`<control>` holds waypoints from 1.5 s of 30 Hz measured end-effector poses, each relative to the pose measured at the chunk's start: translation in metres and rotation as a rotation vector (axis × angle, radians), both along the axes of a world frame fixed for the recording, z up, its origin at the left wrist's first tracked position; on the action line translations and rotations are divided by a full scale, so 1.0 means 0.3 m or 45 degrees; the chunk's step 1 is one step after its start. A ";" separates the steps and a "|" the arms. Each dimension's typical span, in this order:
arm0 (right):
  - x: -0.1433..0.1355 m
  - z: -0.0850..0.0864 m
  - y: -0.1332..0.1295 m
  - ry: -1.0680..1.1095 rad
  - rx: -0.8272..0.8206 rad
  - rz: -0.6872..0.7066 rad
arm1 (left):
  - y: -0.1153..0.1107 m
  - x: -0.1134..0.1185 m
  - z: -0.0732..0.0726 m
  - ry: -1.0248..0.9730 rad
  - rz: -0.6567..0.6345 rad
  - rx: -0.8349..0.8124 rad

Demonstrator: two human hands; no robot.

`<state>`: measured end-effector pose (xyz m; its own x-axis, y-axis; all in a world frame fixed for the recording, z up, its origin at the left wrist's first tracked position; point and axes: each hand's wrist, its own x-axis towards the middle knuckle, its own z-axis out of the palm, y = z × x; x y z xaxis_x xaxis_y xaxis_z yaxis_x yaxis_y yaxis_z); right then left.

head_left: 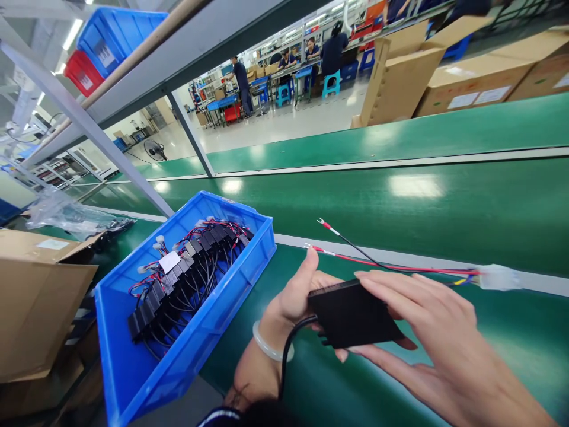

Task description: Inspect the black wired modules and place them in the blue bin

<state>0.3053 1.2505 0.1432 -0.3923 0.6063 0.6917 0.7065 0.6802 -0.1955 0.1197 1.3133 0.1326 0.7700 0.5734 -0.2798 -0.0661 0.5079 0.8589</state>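
From the head view, we pinch the black module (pixel 355 314) between our left hand (pixel 304 290) and right hand (pixel 438 338), above the green surface (pixel 320 385), just right of the blue bin (pixel 189 367) of similar modules.

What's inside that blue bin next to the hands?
The blue bin holds a row of black parts with black cables and white plugs. A white piece lies on top. Whatever is underneath is covered, so I can't tell.

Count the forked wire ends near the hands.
2: the black wire's forked end, higher up, and the red wire's forked end, beside the left thumb. Others may be hidden.
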 end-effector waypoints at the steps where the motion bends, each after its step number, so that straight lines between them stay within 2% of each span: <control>1: 0.000 0.000 0.000 0.001 0.001 0.004 | 0.000 0.001 -0.001 -0.007 0.005 0.005; 18: -0.012 0.026 -0.003 0.012 0.123 0.043 | -0.003 -0.002 0.001 -0.190 0.056 0.115; 24: -0.018 0.028 0.003 0.025 0.124 0.054 | -0.007 0.000 0.016 -0.148 0.073 0.151; 32: -0.027 0.042 0.006 0.001 0.152 0.047 | -0.005 0.001 0.013 -0.085 0.072 0.224; 35: -0.027 0.042 0.006 -0.006 0.157 0.040 | -0.005 0.001 0.010 -0.113 0.072 0.197; 41: -0.018 0.031 -0.006 -0.001 0.131 0.045 | -0.001 0.008 0.001 -0.141 0.126 -0.013; 45: -0.019 0.026 -0.011 0.007 0.109 0.049 | -0.002 0.007 0.002 -0.183 0.129 0.001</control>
